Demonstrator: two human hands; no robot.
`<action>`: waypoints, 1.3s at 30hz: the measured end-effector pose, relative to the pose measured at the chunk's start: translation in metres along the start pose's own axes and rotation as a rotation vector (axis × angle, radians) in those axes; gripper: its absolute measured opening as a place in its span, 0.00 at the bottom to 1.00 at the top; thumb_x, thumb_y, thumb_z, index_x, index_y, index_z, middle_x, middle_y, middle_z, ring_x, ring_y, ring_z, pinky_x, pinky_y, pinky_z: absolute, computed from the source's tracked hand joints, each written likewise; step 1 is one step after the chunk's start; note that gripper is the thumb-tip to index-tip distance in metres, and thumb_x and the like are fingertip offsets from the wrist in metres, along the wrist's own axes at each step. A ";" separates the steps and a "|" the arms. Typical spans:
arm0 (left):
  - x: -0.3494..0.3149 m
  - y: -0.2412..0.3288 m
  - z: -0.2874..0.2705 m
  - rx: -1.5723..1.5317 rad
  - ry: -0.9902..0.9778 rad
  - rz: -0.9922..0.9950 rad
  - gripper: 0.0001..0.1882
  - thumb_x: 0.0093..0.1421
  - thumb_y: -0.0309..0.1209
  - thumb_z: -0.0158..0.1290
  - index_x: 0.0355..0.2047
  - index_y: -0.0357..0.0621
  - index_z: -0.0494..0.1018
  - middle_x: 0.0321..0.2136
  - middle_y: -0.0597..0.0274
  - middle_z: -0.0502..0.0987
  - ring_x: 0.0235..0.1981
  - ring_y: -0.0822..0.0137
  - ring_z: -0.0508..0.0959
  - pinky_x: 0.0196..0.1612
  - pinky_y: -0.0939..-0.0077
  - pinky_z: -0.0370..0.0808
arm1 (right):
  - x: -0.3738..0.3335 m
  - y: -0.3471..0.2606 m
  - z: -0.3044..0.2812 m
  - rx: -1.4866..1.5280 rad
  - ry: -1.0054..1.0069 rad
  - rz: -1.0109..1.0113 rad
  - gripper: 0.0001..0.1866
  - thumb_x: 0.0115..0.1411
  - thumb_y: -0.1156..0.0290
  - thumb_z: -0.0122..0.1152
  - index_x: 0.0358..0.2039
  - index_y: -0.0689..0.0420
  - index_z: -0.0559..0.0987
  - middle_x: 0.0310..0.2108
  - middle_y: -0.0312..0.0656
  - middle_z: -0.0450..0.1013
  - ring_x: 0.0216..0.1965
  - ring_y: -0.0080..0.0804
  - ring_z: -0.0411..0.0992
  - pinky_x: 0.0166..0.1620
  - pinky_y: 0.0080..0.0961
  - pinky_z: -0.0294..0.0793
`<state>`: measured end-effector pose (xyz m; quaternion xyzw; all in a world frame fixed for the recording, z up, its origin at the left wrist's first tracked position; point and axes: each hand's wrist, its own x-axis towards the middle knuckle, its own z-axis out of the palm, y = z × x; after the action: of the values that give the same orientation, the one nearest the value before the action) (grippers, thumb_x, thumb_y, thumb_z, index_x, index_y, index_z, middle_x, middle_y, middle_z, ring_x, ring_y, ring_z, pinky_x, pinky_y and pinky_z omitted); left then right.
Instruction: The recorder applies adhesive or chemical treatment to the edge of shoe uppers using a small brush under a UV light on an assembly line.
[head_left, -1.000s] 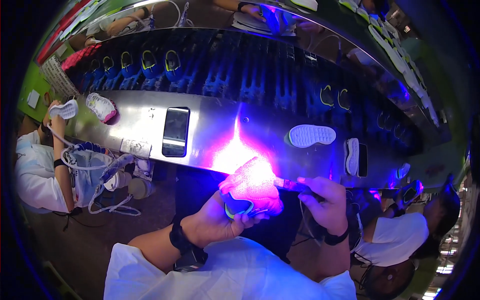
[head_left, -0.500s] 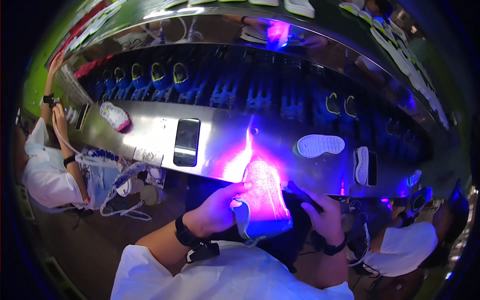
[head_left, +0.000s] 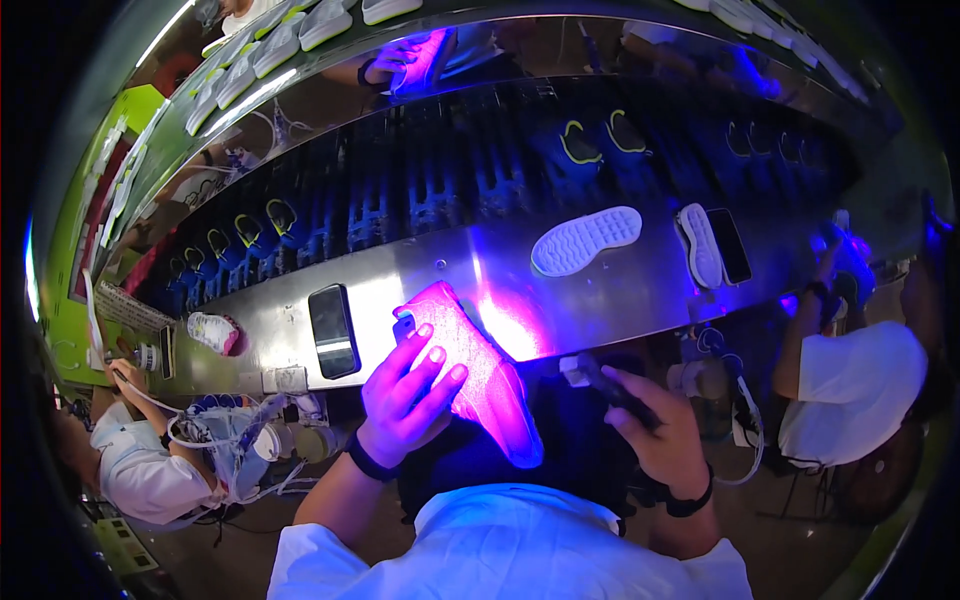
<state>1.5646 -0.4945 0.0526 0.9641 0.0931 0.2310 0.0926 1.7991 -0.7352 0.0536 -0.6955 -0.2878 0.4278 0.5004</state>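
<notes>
My left hand (head_left: 408,400) is closed on a shoe upper (head_left: 470,350), fingers spread across its side. The upper glows pink and violet under a purplish light, with its narrow end slanting down toward me. In my right hand (head_left: 655,430) is a brush (head_left: 622,393) with a dark handle and a pale, blocky head, held to the right of the upper and apart from it. Beyond them on the metal ledge (head_left: 400,268) lie a black phone (head_left: 334,332), a white shoe sole (head_left: 586,241) and a second sole (head_left: 699,246).
Behind the ledge runs a dark rack (head_left: 430,195) bearing several blue shoes with yellow-green collars. A white and pink shoe (head_left: 212,332) and another phone (head_left: 729,245) lie on the ledge. Co-workers in white shirts sit at left (head_left: 150,465) and right (head_left: 850,380).
The upper has turned in my left hand: its opening faced me before, and now its side faces up. The brush's pale head has come into sight. My view has swung round.
</notes>
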 end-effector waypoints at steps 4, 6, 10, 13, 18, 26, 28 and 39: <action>0.008 0.007 -0.006 -0.003 0.049 0.062 0.25 0.47 0.23 0.68 0.48 0.54 0.83 0.51 0.59 0.77 0.53 0.45 0.82 0.49 0.55 0.86 | -0.003 -0.027 -0.011 -0.050 -0.120 -0.119 0.26 0.61 0.74 0.69 0.61 0.54 0.80 0.42 0.48 0.82 0.38 0.37 0.80 0.44 0.29 0.77; 0.012 0.012 -0.013 -0.002 0.069 0.081 0.22 0.50 0.26 0.69 0.47 0.56 0.83 0.51 0.59 0.77 0.53 0.45 0.82 0.49 0.55 0.87 | 0.000 -0.038 -0.010 -0.064 -0.160 -0.111 0.26 0.60 0.74 0.69 0.60 0.53 0.80 0.42 0.48 0.82 0.37 0.39 0.80 0.42 0.29 0.77; 0.008 0.013 -0.024 0.018 0.093 0.077 0.21 0.53 0.27 0.67 0.48 0.58 0.83 0.51 0.59 0.76 0.53 0.45 0.82 0.49 0.56 0.87 | 0.005 -0.053 -0.005 -0.162 -0.143 -0.220 0.27 0.59 0.75 0.70 0.60 0.52 0.80 0.35 0.45 0.79 0.30 0.37 0.76 0.35 0.28 0.75; 0.005 0.011 -0.034 0.067 0.091 0.118 0.19 0.57 0.28 0.64 0.49 0.59 0.83 0.51 0.60 0.75 0.53 0.45 0.82 0.49 0.56 0.87 | 0.008 -0.063 0.000 -0.195 -0.161 -0.230 0.26 0.58 0.75 0.70 0.60 0.51 0.81 0.32 0.44 0.77 0.26 0.36 0.72 0.31 0.29 0.73; 0.007 0.008 -0.049 0.100 0.059 0.178 0.19 0.58 0.31 0.65 0.51 0.64 0.82 0.50 0.62 0.74 0.52 0.49 0.83 0.53 0.54 0.85 | 0.014 -0.071 -0.002 -0.261 -0.209 -0.272 0.26 0.57 0.73 0.72 0.57 0.50 0.83 0.26 0.41 0.73 0.22 0.34 0.68 0.27 0.30 0.68; -0.004 0.004 -0.035 0.098 0.141 0.042 0.19 0.56 0.30 0.66 0.49 0.59 0.84 0.48 0.61 0.77 0.53 0.48 0.83 0.55 0.52 0.84 | 0.005 -0.019 -0.006 -0.165 -0.290 -0.150 0.25 0.54 0.75 0.72 0.55 0.55 0.83 0.31 0.42 0.78 0.31 0.33 0.77 0.38 0.27 0.75; -0.007 0.007 -0.023 -0.060 0.211 -0.167 0.20 0.52 0.30 0.68 0.47 0.48 0.84 0.48 0.55 0.79 0.53 0.43 0.82 0.52 0.52 0.84 | 0.005 0.000 -0.007 -0.110 -0.216 -0.019 0.24 0.58 0.78 0.69 0.57 0.62 0.80 0.43 0.45 0.82 0.46 0.34 0.81 0.54 0.27 0.77; 0.040 -0.197 0.063 -0.310 0.209 -1.150 0.40 0.55 0.41 0.69 0.63 0.36 0.70 0.48 0.43 0.82 0.50 0.57 0.83 0.54 0.65 0.79 | 0.024 0.099 -0.019 0.266 0.142 0.269 0.26 0.68 0.76 0.57 0.66 0.61 0.70 0.33 0.38 0.75 0.22 0.16 0.66 0.23 0.15 0.63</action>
<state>1.6020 -0.3035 -0.0295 0.7067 0.5732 0.2481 0.3324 1.8248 -0.7566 -0.0446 -0.6841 -0.0972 0.4748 0.5452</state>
